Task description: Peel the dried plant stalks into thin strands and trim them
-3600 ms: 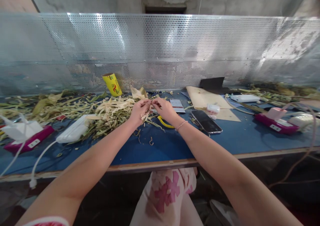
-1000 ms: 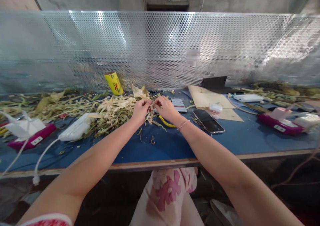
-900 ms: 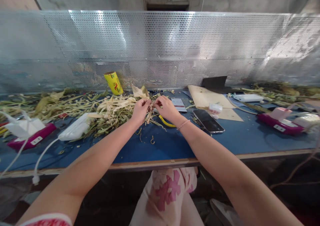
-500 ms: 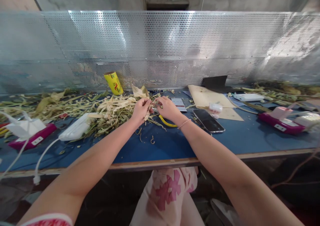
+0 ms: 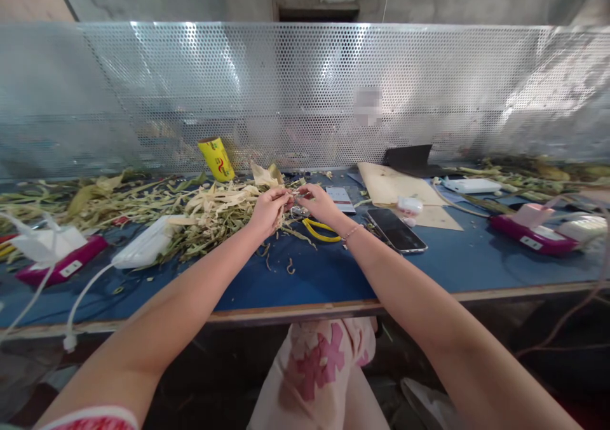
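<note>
My left hand (image 5: 271, 210) is closed, thumb and fingers pinched on something too small to make out, at the right edge of a heap of dried leaves and stalks (image 5: 214, 217). Its fingertips nearly meet those of my right hand (image 5: 318, 202), which is also pinched; what lies between them is hidden. Just below my right hand, a tool with yellow handles (image 5: 321, 232) rests on the blue table (image 5: 286, 287). A small grey-white card or box (image 5: 340, 199) lies behind my right wrist.
A black phone (image 5: 396, 229) and a small white case (image 5: 410, 206) lie to the right, before beige sheets (image 5: 391, 183). A yellow tube (image 5: 216, 159) leans at the back. Magenta power strips (image 5: 64, 263) with cables stand at both sides. A perforated metal screen (image 5: 305, 93) rises behind.
My right hand has shifted slightly left, closer to my left fingertips, and its fingers have drawn together. More of the yellow handles shows below it.
</note>
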Demonstrator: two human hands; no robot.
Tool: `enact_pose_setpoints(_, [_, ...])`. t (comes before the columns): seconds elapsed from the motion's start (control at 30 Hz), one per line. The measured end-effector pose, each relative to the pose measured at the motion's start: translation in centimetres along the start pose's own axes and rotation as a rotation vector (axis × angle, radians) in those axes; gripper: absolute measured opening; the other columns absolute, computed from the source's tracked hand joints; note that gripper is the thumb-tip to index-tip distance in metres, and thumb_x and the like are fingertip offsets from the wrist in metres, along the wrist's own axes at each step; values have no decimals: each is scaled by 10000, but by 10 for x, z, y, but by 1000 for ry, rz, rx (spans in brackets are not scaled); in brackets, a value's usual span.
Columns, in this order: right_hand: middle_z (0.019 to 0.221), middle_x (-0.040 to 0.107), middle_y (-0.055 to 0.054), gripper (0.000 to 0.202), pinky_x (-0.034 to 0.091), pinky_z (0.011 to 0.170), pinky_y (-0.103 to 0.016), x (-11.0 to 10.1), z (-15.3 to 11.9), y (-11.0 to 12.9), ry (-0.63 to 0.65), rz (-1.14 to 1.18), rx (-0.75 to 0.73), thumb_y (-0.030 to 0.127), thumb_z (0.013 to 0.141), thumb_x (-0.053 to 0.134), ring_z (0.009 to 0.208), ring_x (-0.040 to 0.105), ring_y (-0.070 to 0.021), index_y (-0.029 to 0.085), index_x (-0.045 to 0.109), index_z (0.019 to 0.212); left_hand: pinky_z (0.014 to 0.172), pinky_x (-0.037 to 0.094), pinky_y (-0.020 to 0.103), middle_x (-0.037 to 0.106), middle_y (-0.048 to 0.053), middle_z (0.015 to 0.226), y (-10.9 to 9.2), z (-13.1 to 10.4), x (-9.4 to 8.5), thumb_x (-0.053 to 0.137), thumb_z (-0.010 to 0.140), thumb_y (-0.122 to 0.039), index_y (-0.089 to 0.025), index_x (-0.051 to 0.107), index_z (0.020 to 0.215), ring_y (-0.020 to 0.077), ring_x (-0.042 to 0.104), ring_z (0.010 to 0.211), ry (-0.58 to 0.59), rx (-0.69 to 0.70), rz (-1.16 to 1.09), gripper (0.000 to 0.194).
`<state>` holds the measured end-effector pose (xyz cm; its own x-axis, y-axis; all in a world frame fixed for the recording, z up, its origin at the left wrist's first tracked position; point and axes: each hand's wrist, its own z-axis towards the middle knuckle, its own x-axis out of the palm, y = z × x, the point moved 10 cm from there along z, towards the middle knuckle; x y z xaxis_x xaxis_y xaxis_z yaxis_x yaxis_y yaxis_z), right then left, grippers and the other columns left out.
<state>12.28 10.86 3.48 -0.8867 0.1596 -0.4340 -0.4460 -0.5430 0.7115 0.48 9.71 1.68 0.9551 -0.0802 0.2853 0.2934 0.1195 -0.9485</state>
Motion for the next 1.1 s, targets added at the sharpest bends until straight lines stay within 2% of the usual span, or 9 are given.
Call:
enact_pose_setpoints(0.13, [870,575,-49,104,447,810,-325,0,1,1,2,45,-2,179,696,545,820,555,-145,164,568,796,632,474,202,612,-1,568,-1,-2,2,567,664,-16,-107,600,690,66,571,538,5,-10,-8,100])
enact_pose_setpoints(0.23, [781,571,-29,33,440,779,-314,1,1,5,32,32,-9,187,716,520,783,545,-144,171,543,700,607,468,190,613,1,556,1,-4,4,567,668,-22,-105,604,682,63,567,520,18,-32,2,92])
enact_pose_setpoints(0.3, [714,557,-13,86,431,759,-306,-1,0,8,33,7,-8,193,723,506,757,535,-144,178,516,638,602,468,186,610,0,545,2,-3,4,556,677,-23,-107,600,670,62,568,514,13,-41,-4,95])
enact_pose_setpoints(0.57, [629,531,16,83,405,662,-278,-21,-4,9,-100,50,49,226,711,490,626,495,-125,188,488,637,588,479,196,609,3,547,7,-1,2,572,666,-30,-108,591,690,68,568,504,21,-57,-18,84])
enact_pose_setpoints(0.7, [568,480,45,49,419,601,-271,-21,-4,-6,-122,250,185,222,702,502,539,471,-107,199,462,686,568,486,206,602,-1,549,6,-3,4,578,667,-31,-109,584,702,76,572,506,39,-61,-17,86])
enact_pose_setpoints(0.83, [632,512,40,48,449,631,-262,-12,-6,-13,-78,488,285,177,683,484,568,515,-91,198,442,693,527,482,205,588,-8,534,6,-4,2,601,667,-49,-115,571,698,80,566,480,23,-73,-7,79])
enact_pose_setpoints(0.93, [671,537,20,72,446,646,-264,-7,-6,-4,-7,475,221,258,701,492,614,527,-100,188,485,690,514,485,201,591,-12,540,7,-1,-2,623,662,-64,-119,563,694,76,563,468,0,-62,-14,88])
enact_pose_setpoints(1.03, [635,532,17,178,425,630,-265,-6,-6,7,19,313,103,355,690,538,610,498,-111,177,527,696,525,493,191,599,-14,542,8,0,-2,634,652,-61,-117,563,701,69,567,470,11,-53,-24,103])
enact_pose_setpoints(1.1, [610,529,18,186,411,626,-265,-6,-6,9,17,221,63,358,691,542,603,484,-114,172,539,687,531,494,182,601,-15,539,9,0,1,638,647,-56,-113,567,704,66,572,477,34,-57,-34,108])
